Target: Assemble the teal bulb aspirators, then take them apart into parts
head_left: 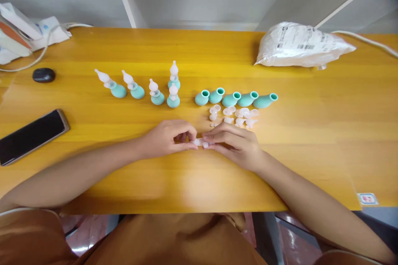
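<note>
My left hand (180, 137) pinches one end of a small translucent white plastic nozzle part (200, 142) between thumb and fingertips. Its other end is in the fingers of my right hand (234, 143), which partly cover it. Just beyond the right hand lie several loose translucent nozzle pieces (229, 110). Behind those, several teal rubber bulbs (231, 99) with open mouths lie in a row. Farther left stand several teal bulbs fitted with whitish tips, like nasal aspirators (137, 91).
A white plastic mailing bag (301, 45) lies at the back right. On the left are a black mouse (44, 75), a phone (32, 134) and white boxes with a cable (49, 31). A small sticker (368, 198) marks the table's front right edge.
</note>
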The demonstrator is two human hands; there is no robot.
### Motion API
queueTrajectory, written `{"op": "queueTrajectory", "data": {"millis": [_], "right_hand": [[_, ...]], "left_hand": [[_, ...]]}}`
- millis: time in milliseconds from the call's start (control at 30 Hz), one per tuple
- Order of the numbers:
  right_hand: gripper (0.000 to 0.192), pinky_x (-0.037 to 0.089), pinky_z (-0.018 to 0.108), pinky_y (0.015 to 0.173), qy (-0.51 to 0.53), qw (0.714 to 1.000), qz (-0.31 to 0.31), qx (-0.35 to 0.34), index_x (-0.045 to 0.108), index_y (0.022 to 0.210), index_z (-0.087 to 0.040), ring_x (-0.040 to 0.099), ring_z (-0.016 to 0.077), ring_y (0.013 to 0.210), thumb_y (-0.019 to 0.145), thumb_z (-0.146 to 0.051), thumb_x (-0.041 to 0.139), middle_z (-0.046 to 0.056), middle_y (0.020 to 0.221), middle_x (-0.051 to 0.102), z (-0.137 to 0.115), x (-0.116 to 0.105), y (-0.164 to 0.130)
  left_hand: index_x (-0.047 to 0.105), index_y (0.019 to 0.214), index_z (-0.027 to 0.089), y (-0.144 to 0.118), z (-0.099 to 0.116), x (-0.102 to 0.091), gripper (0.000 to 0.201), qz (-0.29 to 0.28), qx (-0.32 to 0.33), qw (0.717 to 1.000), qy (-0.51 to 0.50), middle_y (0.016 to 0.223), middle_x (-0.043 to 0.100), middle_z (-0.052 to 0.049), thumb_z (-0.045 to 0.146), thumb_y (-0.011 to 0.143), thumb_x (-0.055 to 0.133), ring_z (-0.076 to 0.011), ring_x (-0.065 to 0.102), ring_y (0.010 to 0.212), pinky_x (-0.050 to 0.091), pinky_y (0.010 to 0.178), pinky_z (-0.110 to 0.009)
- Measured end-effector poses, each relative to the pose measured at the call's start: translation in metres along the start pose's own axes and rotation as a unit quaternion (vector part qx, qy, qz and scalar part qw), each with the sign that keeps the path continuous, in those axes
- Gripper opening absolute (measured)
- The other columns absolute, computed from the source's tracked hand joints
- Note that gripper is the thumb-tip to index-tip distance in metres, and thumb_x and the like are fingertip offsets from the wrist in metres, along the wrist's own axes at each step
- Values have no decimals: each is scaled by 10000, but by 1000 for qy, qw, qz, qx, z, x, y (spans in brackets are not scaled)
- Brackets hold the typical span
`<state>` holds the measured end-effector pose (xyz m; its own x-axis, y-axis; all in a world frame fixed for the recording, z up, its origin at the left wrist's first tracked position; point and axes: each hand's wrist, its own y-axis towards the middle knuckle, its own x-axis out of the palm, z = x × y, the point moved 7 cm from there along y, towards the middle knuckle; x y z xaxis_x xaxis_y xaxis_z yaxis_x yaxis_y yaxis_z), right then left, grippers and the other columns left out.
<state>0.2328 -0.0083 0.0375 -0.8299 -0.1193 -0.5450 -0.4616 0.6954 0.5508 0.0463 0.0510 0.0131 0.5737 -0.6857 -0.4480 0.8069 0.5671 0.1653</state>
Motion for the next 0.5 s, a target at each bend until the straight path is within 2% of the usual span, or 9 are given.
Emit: {"op": "queueTrajectory", "data": {"millis": [233,400,500], "right_hand": [[235,715,320,831,3,1000,2,1,770,1239,-230,833,201,985,1033,-128,818,86,1088,837,1,2,0],[252,715,321,850,11,1000,-9,2,777,1237,-213,834,202,999,1018,-98,825,89,1100,841,1,6,-1],[253,715,323,852,17,1000,-1,11,789,1238,-218,838,206,992,1015,-105,830,83,1082,848,2,6,-1]], "left_hand": [[722,1021,206,-1,4,1,165,-3,19,999,39,879,723,8,351,1075,779,-116,609,725,471,686,-236],[684,1036,203,-5,13,6,143,3,112,989,91,876,701,-1,310,1130,700,-132,602,764,487,747,-259],[667,1052,209,-7,13,7,141,12,133,986,97,886,709,-11,316,1142,680,-147,622,789,510,781,-274]]}}
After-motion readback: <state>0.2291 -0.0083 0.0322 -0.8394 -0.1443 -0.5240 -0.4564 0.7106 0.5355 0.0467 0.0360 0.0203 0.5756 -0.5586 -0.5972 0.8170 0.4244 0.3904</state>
